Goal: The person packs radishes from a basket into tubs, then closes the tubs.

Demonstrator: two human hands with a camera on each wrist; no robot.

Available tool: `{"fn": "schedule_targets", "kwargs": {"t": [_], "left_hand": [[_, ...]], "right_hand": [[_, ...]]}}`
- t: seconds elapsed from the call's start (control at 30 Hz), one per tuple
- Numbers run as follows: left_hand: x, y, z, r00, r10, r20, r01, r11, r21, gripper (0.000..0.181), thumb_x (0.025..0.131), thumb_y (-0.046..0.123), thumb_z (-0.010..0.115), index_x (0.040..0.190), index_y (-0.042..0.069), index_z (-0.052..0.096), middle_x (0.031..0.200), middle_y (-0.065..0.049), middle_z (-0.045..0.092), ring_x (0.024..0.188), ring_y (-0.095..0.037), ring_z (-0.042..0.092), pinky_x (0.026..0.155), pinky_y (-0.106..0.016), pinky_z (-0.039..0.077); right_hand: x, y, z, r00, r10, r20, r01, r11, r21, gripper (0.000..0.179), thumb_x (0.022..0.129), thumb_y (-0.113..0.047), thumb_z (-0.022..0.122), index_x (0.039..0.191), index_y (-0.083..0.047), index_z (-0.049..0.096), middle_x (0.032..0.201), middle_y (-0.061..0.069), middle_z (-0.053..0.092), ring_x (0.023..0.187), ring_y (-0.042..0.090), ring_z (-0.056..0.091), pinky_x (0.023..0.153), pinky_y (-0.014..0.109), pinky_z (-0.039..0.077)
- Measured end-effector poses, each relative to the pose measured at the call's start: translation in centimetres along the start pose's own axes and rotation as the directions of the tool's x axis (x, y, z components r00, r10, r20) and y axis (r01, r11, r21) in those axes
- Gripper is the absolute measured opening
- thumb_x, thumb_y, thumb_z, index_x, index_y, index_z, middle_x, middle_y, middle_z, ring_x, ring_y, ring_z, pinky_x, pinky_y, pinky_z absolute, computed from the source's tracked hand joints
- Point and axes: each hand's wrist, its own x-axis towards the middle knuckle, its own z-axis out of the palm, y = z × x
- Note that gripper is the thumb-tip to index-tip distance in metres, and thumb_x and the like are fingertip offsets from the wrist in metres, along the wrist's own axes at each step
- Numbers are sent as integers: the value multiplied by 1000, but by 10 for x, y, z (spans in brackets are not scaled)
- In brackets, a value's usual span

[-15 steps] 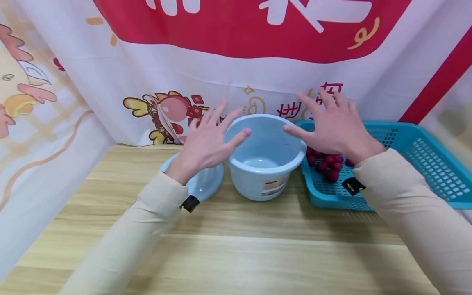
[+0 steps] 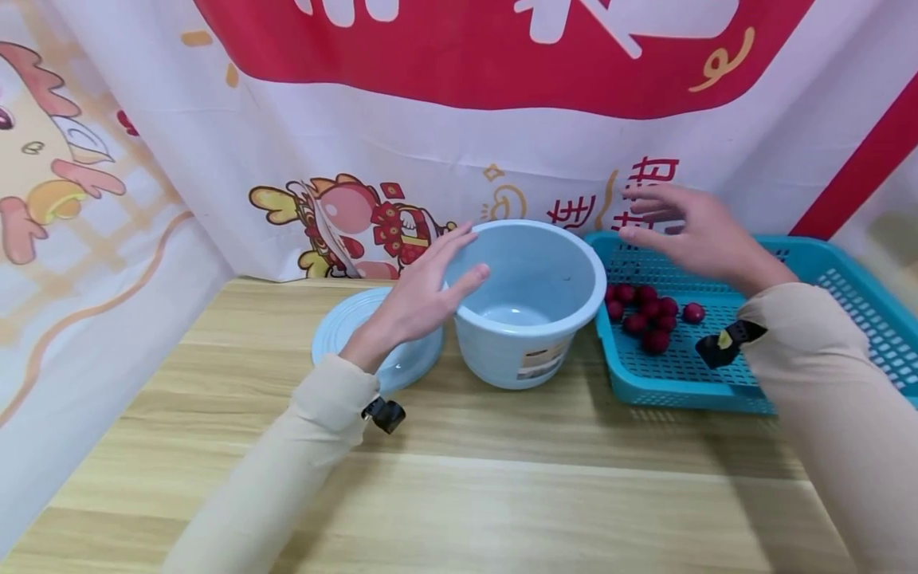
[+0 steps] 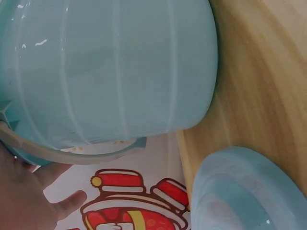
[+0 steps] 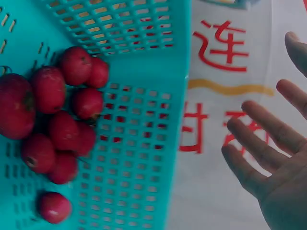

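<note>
A light blue plastic bucket [image 2: 495, 355] stands upright on the table, its inside bare. My left hand [image 2: 423, 299] is at the bucket's left rim, fingers extended and thumb apart. The left wrist view shows the bucket's curved handle [image 3: 72, 155] hanging along its side, with the fingers beyond it. Over the turquoise basket [image 2: 645, 392] hovers my right hand [image 2: 706, 239], fingers loosely spread and holding nothing. Several small dark red fruits [image 2: 656, 342] lie at the basket's left end, below that hand.
A round blue lid [image 2: 333, 327] lies left of the bucket, partly behind my left hand and wrist. Behind everything hangs a printed white and red cloth [image 2: 459, 151]. The wooden table [image 2: 502, 494] extends toward me.
My right hand has moved right, from beside the bucket's rim to over the basket, uncovering more fruits. My left hand has come closer to the bucket's left rim.
</note>
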Motion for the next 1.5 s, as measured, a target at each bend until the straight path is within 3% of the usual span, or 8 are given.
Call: {"fn": "schedule_targets", "kwargs": {"t": [0.17,0.37,0.53,0.6,0.8,0.97,1.17,1.5], "left_hand": [[0,-1,2,1000,1,-14,-1,1000,-20,78,103,63,51,168,24,32,178,10,20,166,-21,22,129,-67,25],[0,-2,6,999,-14,-47,11,998,-68,79,102,59,54,168,23,30,178,8,22,164,-24,25,128,-64,30],[0,-3,7,998,-25,-55,20,997,-78,79,102,57,55,168,24,30,178,7,24,163,-26,28,126,-65,34],[-1,-3,7,998,-26,-56,22,996,-82,78,101,56,56,168,25,30,177,7,24,163,-26,29,126,-65,34],[-2,-4,6,998,-28,-59,23,996,-86,78,101,56,57,169,27,29,177,7,24,163,-25,29,126,-64,35],[0,-5,7,998,-23,-55,19,997,-78,79,102,56,57,169,24,30,178,7,24,163,-26,29,125,-64,36],[-1,-4,7,998,-26,-57,22,996,-81,78,102,55,57,168,24,30,178,7,23,162,-27,30,124,-65,37],[-1,-4,9,998,-15,-63,9,995,-97,77,102,53,57,168,22,31,178,6,24,163,-26,29,125,-64,36]], "right_hand": [[2,26,4,995,103,15,-104,991,87,74,96,-50,74,161,-26,46,158,15,55,141,41,53,103,59,59],[3,51,10,978,203,54,-209,959,189,72,97,-50,74,159,-24,50,157,16,55,143,38,50,110,64,52],[5,67,16,968,233,98,-250,934,256,69,96,-50,74,156,-22,54,152,11,59,131,24,58,96,34,61],[7,72,19,962,238,134,-265,928,260,67,97,-46,74,155,-20,54,152,11,59,126,22,61,93,30,62],[9,79,27,945,215,245,-270,937,221,60,98,-34,77,151,-12,58,148,14,64,123,23,66,105,48,60],[10,84,32,928,200,313,-263,949,172,56,98,-30,76,148,-11,61,143,15,69,132,32,58,107,59,53],[11,86,33,892,213,397,-277,955,109,52,98,-30,76,146,-12,64,143,12,70,138,36,56,112,64,49],[10,90,33,854,184,487,-242,969,59,50,98,-27,76,144,-7,65,142,15,70,138,37,57,116,67,44]]}}
